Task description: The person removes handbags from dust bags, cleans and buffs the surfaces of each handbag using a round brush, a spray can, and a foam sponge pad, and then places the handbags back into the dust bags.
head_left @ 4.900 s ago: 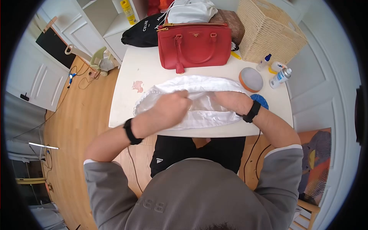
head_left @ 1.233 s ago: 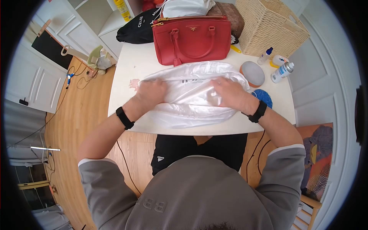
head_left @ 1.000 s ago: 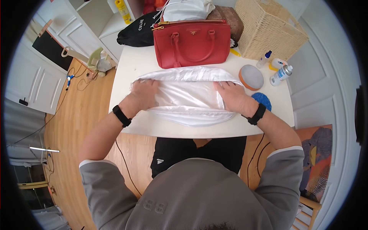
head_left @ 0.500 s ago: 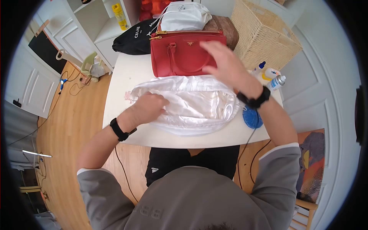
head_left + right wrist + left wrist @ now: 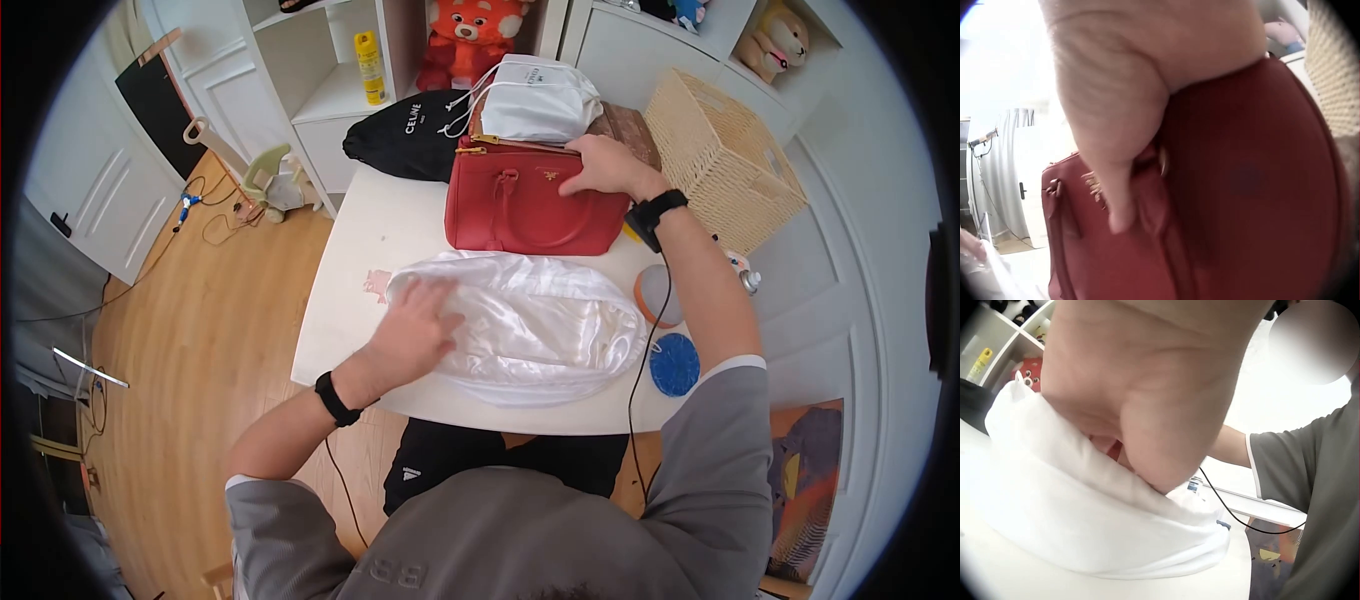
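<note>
A white satin dust bag (image 5: 530,330) lies on the white table, its wide mouth spread and facing up. My left hand (image 5: 405,335) is over the left end of that mouth with loosely spread fingers, and in the left wrist view its fingers dip behind the rim. A red leather handbag (image 5: 500,215) stands upright behind the dust bag. At its top right my right hand (image 5: 615,168) holds the upper edge, thumb down the front by the gold logo. In the right wrist view the thumb (image 5: 1121,215) lies beside a handle; the other fingers are hidden behind the bag.
A black drawstring bag (image 5: 405,135), a white pouch (image 5: 540,105) and a brown bag (image 5: 628,130) crowd behind the handbag. A woven basket (image 5: 735,170) stands at the right. Nearby are a grey-and-orange round pad (image 5: 655,295), a blue disc (image 5: 675,365) and a spray can (image 5: 750,282).
Both hands were inside the dust bag, spreading its mouth. My right hand has left it and moved up to the red handbag's top edge. My left hand has stayed at the dust bag's left end.
</note>
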`<state>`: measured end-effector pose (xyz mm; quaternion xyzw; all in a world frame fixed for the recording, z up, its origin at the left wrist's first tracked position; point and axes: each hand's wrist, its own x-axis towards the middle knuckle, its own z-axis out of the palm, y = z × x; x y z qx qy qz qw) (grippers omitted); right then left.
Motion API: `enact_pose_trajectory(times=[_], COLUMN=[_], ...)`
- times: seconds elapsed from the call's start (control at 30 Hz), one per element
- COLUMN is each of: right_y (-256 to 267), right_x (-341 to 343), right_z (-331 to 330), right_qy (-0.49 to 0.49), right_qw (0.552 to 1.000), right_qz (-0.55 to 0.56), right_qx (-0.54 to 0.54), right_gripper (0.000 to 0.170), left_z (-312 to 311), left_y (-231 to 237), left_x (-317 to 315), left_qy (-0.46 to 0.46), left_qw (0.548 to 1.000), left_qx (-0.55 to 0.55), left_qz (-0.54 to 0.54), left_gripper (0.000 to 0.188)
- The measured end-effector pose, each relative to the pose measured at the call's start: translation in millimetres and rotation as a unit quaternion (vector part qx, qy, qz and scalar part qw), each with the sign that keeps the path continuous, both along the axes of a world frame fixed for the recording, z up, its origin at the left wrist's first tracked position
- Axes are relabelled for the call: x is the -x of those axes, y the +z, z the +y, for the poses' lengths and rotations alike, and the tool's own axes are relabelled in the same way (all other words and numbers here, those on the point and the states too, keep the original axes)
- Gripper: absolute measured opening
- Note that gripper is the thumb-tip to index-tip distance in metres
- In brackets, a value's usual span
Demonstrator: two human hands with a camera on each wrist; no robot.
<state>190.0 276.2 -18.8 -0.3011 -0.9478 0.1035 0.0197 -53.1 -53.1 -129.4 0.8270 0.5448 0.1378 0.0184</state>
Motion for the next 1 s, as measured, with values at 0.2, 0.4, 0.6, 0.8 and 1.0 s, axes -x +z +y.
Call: enact_pose_trajectory(times=[0.2, 0.4, 0.6, 0.8, 1.0], right_y=[-8, 7, 55, 25, -4], right_x=[-2, -12, -34, -56, -65], right_z=[-30, -75, -160, -201, -207], right_qy=[-0.091, -0.097, -0.088, -0.087, -0.105], right_qw=[0.991, 0.976, 0.951, 0.951, 0.961], right_qz=[0.030, 0.080, 0.267, 0.278, 0.251], right_qx=[-0.092, -0.177, -0.132, 0.105, 0.048], right_gripper=[0.039, 0.033, 0.028, 0.034, 0.030], left_z=[-2, 8, 14, 30, 21], left_y=[6, -15, 3, -44, -10], left_x=[14, 29, 23, 55, 54], left_qy=[0.156, 0.092, 0.176, 0.037, -0.013], left_qw=[0.980, 0.994, 0.983, 0.978, 0.958], left_qx=[-0.066, -0.046, 0.020, -0.157, 0.098], left_qz=[-0.105, -0.035, 0.048, -0.134, -0.268], left_gripper=[0.044, 0.023, 0.033, 0.055, 0.070])
